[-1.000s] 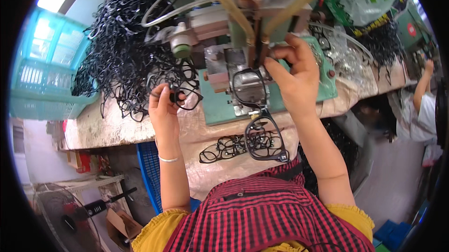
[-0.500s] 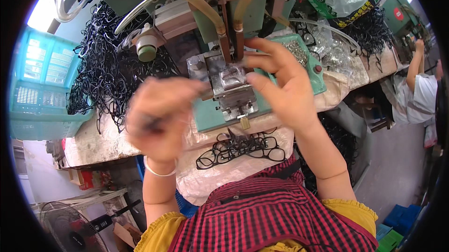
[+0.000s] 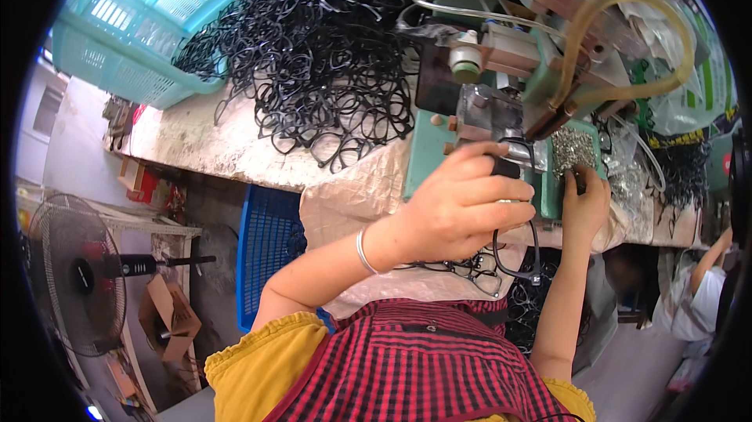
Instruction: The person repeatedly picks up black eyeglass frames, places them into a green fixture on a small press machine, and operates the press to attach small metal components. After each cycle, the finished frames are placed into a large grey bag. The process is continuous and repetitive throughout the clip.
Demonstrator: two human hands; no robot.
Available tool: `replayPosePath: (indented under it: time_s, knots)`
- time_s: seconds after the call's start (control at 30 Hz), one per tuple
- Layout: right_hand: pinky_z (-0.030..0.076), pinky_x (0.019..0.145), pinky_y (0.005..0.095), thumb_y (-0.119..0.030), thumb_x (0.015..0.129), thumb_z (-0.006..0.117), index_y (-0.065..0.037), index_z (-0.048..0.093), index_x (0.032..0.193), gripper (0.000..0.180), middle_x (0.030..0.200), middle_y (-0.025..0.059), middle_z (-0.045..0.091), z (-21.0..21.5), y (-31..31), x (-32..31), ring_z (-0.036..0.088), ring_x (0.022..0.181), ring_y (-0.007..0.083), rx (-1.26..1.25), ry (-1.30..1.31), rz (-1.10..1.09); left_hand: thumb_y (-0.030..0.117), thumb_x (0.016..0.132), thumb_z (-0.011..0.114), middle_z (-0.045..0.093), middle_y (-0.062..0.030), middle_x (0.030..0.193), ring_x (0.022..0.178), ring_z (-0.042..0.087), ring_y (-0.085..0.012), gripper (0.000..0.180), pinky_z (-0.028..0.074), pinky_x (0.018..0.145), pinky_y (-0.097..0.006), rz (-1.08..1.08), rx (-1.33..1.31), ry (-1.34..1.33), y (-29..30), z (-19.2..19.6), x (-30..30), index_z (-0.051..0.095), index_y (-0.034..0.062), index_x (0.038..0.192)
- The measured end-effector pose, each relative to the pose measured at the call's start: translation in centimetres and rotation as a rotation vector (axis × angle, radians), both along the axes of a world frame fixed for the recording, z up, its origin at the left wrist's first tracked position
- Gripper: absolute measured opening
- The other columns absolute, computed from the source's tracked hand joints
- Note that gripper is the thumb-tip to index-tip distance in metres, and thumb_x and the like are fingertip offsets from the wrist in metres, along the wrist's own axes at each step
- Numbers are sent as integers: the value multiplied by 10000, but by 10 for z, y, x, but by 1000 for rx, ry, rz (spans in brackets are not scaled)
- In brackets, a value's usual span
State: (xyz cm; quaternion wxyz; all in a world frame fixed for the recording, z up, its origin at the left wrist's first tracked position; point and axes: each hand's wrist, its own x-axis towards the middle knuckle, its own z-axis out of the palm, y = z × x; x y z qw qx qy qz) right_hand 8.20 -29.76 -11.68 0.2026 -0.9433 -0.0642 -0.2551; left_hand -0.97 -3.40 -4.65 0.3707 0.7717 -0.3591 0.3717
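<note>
**Left hand holds a black eyeglass frame at the green bench machine**

The person's left hand (image 3: 462,206) sits in the middle of the view, its fingers curled tight around a black eyeglass frame (image 3: 518,246). The upper part of the frame is pinched between fingers and thumb right at the front of the green machine (image 3: 427,152), while one lens loop hangs down below the knuckles. A thin silver bangle (image 3: 362,251) circles that wrist.

The right hand (image 3: 583,206) is just to the right, raised against the machine's front edge beside a small tray of tiny metal parts (image 3: 574,149). Its fingers are bent inward at the tips and press on the machine or something small there; whether they pinch anything cannot be told.

Two yellowish hoses (image 3: 619,46) curve down from the top of the machine to a nozzle just above the held frame. Behind and left of the machine, a large tangled heap of black frames (image 3: 313,38) covers the worn white bench (image 3: 204,144), spilling from a turquoise plastic basket (image 3: 117,38). More black frames (image 3: 470,269) lie on a pale cloth (image 3: 352,195) in the person's lap, under the left hand.

Below the bench stands a blue crate (image 3: 262,253), and farther left a floor fan (image 3: 74,273). Another person in white (image 3: 701,297) works at the far right edge.
</note>
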Motion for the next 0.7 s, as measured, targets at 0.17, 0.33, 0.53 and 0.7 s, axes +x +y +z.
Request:
replayPosePath:
  time_s: [0.17,0.33,0.53,0.7]
  knots:
    - [477,807,393,-97,818,728,-78,702,887,77,889,65,687,0,5,3,603,887,288,-62,-197,88,28,806,706,669,-138,1185,1063,648,-281,313,474,1026,-490,434,-112,3,33,-22,-58,657,66,1113]
    - [494,822,384,-96,847,710,-50,721,945,109,934,84,702,4,-1,9,632,896,292,50,-196,116,-9,792,680,712,-109,1002,1020,637,-266,382,447,1022,-387,831,323,-26,115,13,-2,639,78,1162]
    - [505,824,292,-100,909,678,-14,724,1023,150,946,80,721,-11,13,37,661,878,156,508,67,134,6,785,637,607,-63,750,860,620,-265,325,514,820,-384,665,864,248,180,-35,64,671,117,1089]
    - [495,855,272,-63,907,666,-9,715,1082,189,996,69,722,-11,-7,18,652,917,129,594,104,150,-5,862,616,616,-49,840,643,567,-168,356,482,614,-301,684,251,339,177,37,25,631,147,1184]
